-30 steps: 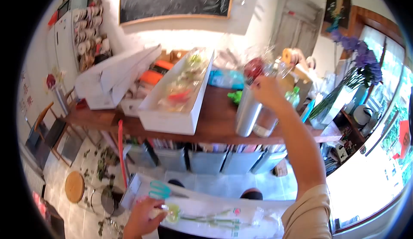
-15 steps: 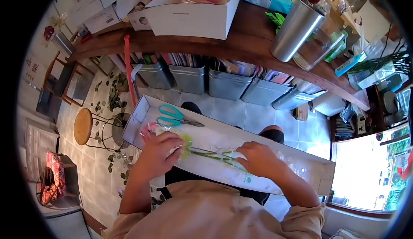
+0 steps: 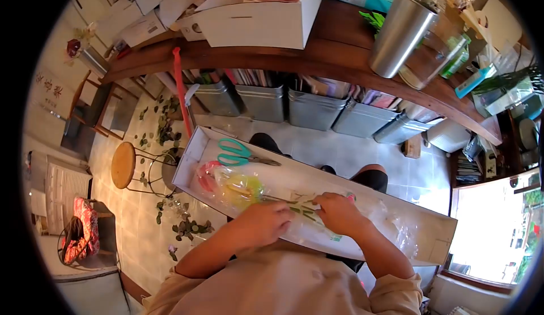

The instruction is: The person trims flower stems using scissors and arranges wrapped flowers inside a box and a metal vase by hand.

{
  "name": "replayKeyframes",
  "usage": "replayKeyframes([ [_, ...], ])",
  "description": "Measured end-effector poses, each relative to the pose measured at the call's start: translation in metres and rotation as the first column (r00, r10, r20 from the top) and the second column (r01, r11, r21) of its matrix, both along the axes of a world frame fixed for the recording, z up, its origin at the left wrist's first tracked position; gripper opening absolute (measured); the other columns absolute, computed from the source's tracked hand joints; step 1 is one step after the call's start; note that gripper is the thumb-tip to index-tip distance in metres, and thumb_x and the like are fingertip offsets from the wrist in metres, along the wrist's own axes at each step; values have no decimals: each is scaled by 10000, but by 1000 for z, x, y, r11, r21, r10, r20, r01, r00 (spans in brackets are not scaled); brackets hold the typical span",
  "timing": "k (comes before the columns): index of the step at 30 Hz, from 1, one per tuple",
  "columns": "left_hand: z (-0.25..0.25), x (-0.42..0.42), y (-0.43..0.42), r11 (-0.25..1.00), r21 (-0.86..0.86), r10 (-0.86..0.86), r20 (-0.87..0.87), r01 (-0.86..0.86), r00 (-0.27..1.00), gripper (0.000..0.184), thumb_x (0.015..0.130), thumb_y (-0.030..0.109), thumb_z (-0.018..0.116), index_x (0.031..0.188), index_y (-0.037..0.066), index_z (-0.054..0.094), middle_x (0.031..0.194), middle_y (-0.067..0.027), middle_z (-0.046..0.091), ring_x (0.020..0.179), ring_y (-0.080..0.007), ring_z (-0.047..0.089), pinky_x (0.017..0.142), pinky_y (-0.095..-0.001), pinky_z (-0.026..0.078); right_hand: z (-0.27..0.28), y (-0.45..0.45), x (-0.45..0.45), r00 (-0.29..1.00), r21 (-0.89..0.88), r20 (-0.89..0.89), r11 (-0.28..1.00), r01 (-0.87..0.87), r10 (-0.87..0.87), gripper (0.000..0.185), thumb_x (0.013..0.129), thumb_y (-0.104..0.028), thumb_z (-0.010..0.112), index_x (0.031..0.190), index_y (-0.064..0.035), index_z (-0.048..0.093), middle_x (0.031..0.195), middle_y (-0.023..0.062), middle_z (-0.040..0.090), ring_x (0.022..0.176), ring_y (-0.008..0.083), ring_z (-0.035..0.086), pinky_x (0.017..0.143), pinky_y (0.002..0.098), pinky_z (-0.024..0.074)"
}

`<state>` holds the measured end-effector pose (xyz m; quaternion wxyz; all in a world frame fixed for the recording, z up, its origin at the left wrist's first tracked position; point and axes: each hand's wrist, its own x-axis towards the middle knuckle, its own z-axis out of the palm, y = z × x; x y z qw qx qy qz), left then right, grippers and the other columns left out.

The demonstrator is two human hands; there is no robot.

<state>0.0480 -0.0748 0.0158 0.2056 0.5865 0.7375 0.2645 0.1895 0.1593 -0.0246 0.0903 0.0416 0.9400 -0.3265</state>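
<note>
A long white cardboard box [image 3: 419, 233] lies across my lap. In its left part, clear plastic wraps pink flowers [image 3: 208, 176] and yellow-green flowers [image 3: 243, 189]. Their green stems [image 3: 303, 208] run to the right. My right hand [image 3: 340, 214] pinches the stems near their right end. Just left of it, my left hand [image 3: 260, 223] is closed beside the stems, its fingers curled together; what they hold, if anything, is hidden. Scissors with teal handles [image 3: 234, 152] rest in the box behind the flowers, blades pointing right.
Crumpled clear plastic [image 3: 403, 233] lies at the box's right end. Ahead, a wooden counter [image 3: 334, 43] carries a white carton [image 3: 258, 24] and a metal vase [image 3: 403, 31]. Metal bins [image 3: 316, 110] stand beneath it. A round stool [image 3: 123, 165] is on the left.
My left hand has moved right and down from the flower heads to the stems, uncovering the wrapped flowers. My right hand stays at the stems. The whole view has shifted slightly.
</note>
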Motion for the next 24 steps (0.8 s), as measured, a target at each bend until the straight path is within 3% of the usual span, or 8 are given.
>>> replayKeyframes([
  [1,-3,4,0,1000,-13,-5,19,5,1000,171,914,147,708,1062,61,721,1053,-91,689,946,-320,695,809,-414,585,-5,2,1,998,-55,-56,999,-1,-2,197,906,-194,736,1005,-29,696,969,180,685,936,399,692,826,488,552],
  [4,-7,9,-4,1000,-29,-8,42,9,999,176,916,154,709,1068,66,717,1057,-84,689,941,-318,693,806,-413,585,-6,-9,3,997,78,-83,997,4,2,147,895,-179,737,963,-49,736,919,144,664,933,362,679,788,465,550],
  [7,-13,10,-7,999,-41,-31,57,34,998,162,941,170,681,1063,70,713,1067,-93,679,950,-323,689,812,-433,577,-20,-18,2,988,72,-152,997,14,-3,132,879,-162,756,925,-40,738,884,144,636,899,359,673,778,463,548],
  [11,-12,14,-7,998,-23,-60,98,63,993,168,953,175,668,1073,67,714,1111,-107,676,970,-328,687,823,-434,579,-11,-18,0,963,-98,-243,991,93,-114,96,876,-108,762,909,-23,730,888,151,656,874,367,666,766,453,543],
  [17,4,16,-6,989,102,92,120,-104,989,334,926,122,735,1247,39,694,1305,-124,656,983,-273,693,821,-360,587,50,1,3,910,-264,-299,941,210,-287,89,927,-86,723,913,-1,701,870,151,693,777,383,665,703,454,528],
  [20,24,16,6,953,57,259,356,-297,898,438,950,97,723,1372,35,627,1347,-147,643,988,-228,690,840,-345,578,66,7,6,850,-303,-424,934,192,-312,64,905,-53,755,924,-7,714,839,130,693,739,341,666,665,423,527],
  [23,14,18,13,882,210,92,802,-423,590,502,996,133,705,1467,40,555,1364,-184,634,993,-216,687,864,-361,570,78,2,6,802,-354,-512,926,131,-309,99,871,-23,796,959,-20,751,840,108,692,709,277,657,631,375,522],
  [24,19,19,18,869,247,25,843,-428,537,505,1011,142,692,1483,42,541,1373,-196,628,999,-220,685,875,-371,569,78,0,5,808,-354,-518,930,95,-280,104,872,-30,800,964,-22,754,845,109,693,711,278,657,630,374,521],
])
